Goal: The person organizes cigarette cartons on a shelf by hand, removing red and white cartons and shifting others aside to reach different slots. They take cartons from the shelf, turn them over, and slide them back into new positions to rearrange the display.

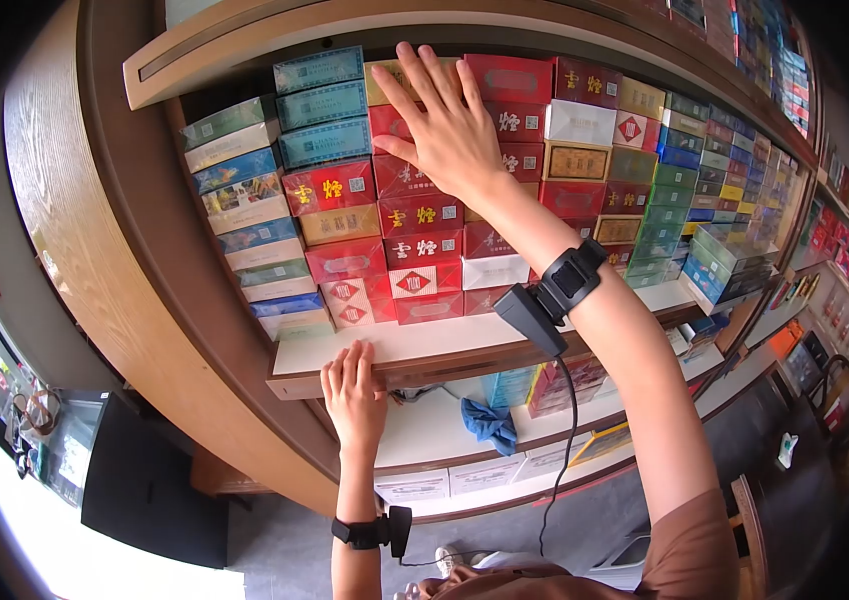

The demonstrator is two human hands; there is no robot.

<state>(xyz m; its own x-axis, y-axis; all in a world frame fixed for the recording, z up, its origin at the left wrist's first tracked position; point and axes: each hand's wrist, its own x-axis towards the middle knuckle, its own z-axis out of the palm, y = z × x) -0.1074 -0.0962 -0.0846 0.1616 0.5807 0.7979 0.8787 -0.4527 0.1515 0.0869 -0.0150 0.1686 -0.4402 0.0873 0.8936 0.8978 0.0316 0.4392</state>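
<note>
My right hand reaches up to the top of the stacked cigarette cartons, its fingers spread over a gold carton and a red carton. Left of it are several teal cartons. Below, red cartons with yellow characters and white-and-red YUXI cartons fill the stack. My left hand lies with fingers extended over the front edge of the white shelf; its thumb is not clearly visible. Neither hand holds a carton. Both wrists wear black strapped devices.
Green cartons and smaller packs continue along the shelf to the right. A blue cloth lies on the lower shelf. A black cable hangs from my right wrist device. A curved wooden panel borders the left side.
</note>
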